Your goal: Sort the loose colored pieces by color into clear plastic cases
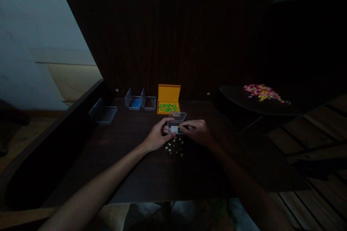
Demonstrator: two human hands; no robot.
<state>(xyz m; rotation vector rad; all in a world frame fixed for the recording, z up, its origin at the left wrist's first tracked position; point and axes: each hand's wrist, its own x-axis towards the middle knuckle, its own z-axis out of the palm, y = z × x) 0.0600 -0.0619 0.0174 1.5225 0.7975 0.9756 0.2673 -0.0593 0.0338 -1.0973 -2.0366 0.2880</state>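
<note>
My left hand (159,134) grips the left side of a small clear plastic box (177,116) whose hinged lid stands raised at the back. A white label and a few yellow bits show in the box. At its right side, my right hand (197,131) has thumb and fingertips pinched together beside the yellow bits; whatever is between them is too small to make out. Just below the hands, small yellow and whitish pieces (175,147) lie scattered on the dark table (130,173).
Behind the hands stands an open orange case (169,92) with green pieces. Left of it are clear boxes with blue pieces (136,103) and dark reddish pieces (150,103). Another open clear box (107,115) lies farther left. Pink and yellow pieces (262,92) are heaped on a dark surface at right.
</note>
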